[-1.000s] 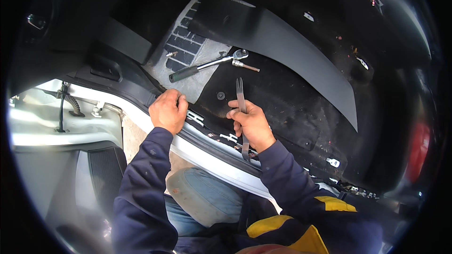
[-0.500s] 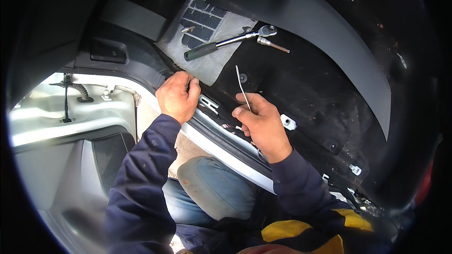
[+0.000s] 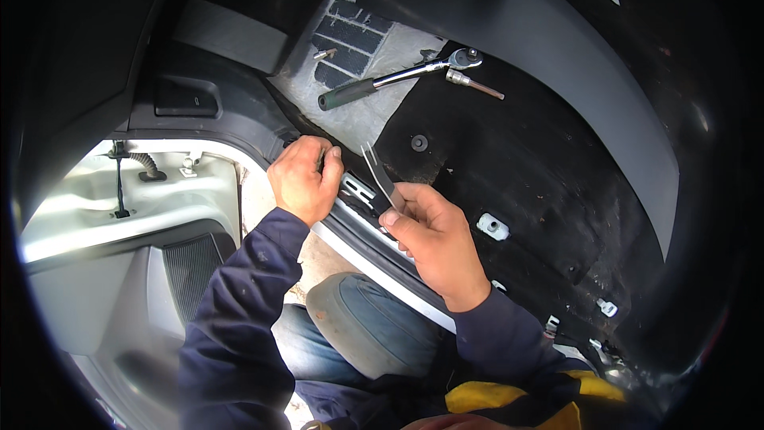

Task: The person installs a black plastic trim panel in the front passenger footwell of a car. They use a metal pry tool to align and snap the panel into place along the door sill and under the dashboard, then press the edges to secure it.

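My right hand (image 3: pixel 436 240) pinches a thin, flat metal pry tool (image 3: pixel 383 181) between thumb and fingers. Its forked, slightly bent tip points up and to the left, above the dark carpet (image 3: pixel 509 163). To the left, my left hand (image 3: pixel 304 181) is closed over the end of the black sill trim (image 3: pixel 253 131), gripping its edge; the fingertips are hidden. Between the two hands, a slotted metal bracket (image 3: pixel 357 189) lies along the door sill (image 3: pixel 382 259).
Beyond my hands lie a ratchet wrench (image 3: pixel 398 76) with a dark green grip, a bit socket (image 3: pixel 475 84) and a small metal socket (image 3: pixel 324 54). White brackets (image 3: pixel 493 226) stick up through the carpet. The open car door (image 3: pixel 119 287) stands at left; my knee (image 3: pixel 370 326) is below.
My right hand has moved slightly left and down, turning the tool so its forked face shows and its tip leans further left. My left hand keeps its grip. The whole view has shifted slightly.
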A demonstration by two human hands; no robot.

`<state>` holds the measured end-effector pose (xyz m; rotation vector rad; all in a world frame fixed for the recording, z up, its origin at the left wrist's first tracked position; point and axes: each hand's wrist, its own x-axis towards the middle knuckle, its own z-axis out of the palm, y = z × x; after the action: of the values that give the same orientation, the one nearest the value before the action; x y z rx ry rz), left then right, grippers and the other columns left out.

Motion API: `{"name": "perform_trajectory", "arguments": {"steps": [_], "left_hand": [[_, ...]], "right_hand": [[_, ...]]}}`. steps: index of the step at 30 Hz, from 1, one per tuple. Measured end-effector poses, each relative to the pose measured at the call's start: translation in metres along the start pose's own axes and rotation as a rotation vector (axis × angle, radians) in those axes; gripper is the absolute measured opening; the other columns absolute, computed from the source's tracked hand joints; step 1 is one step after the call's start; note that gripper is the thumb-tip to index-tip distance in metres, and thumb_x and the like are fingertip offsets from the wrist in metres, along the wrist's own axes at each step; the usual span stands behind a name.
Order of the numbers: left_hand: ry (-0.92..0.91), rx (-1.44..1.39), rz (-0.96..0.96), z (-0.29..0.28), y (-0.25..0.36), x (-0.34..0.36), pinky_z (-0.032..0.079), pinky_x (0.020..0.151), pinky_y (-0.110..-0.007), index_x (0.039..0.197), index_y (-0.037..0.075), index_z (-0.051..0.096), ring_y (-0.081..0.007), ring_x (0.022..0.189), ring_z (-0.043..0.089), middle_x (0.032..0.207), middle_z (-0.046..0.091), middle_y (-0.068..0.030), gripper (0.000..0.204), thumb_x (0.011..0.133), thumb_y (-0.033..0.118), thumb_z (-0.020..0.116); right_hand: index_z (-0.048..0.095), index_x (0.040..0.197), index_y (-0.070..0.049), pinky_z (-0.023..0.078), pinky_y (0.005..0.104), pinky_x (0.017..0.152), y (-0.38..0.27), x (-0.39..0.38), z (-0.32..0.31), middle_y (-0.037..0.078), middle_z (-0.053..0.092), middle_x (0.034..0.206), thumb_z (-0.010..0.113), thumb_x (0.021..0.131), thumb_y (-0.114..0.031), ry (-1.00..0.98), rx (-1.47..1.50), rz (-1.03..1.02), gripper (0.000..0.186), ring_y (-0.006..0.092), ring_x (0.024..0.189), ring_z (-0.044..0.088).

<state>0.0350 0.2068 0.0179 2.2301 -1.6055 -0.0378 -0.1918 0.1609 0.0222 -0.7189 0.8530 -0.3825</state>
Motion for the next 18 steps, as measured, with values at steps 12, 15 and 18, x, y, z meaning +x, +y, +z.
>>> {"name": "perform_trajectory", "arguments": {"steps": [12,15,18], "left_hand": [[-0.036,-0.013,0.047,0.0,-0.005,0.003,0.054,0.064,-0.043,0.085,0.005,0.066,-0.0349,0.069,0.067,0.077,0.067,-0.0115,0.011,0.087,0.005,0.077],[-0.04,-0.019,0.065,0.0,-0.006,0.004,0.053,0.062,-0.043,0.086,0.006,0.066,-0.0345,0.068,0.066,0.077,0.067,-0.0111,0.01,0.086,0.004,0.077],[-0.047,-0.05,0.074,0.0,-0.009,0.004,0.053,0.061,-0.043,0.087,0.006,0.066,-0.0343,0.066,0.065,0.077,0.066,-0.0111,0.011,0.086,0.004,0.077]], "right_hand": [[0.058,0.144,0.005,0.051,0.0254,0.077,-0.031,-0.027,-0.001,0.01,0.072,0.109,0.062,0.1,0.0,-0.058,0.435,0.044,0.044,0.0093,0.082,0.063],[0.052,0.152,0.004,0.058,0.0304,0.08,-0.029,-0.022,-0.002,0.014,0.072,0.114,0.055,0.096,0.006,-0.036,0.493,0.039,0.056,0.0143,0.087,0.068],[0.049,0.154,0.004,0.063,0.0372,0.084,-0.024,-0.019,-0.002,0.017,0.069,0.124,0.048,0.092,0.011,-0.032,0.554,0.047,0.063,0.0185,0.096,0.07]]}}
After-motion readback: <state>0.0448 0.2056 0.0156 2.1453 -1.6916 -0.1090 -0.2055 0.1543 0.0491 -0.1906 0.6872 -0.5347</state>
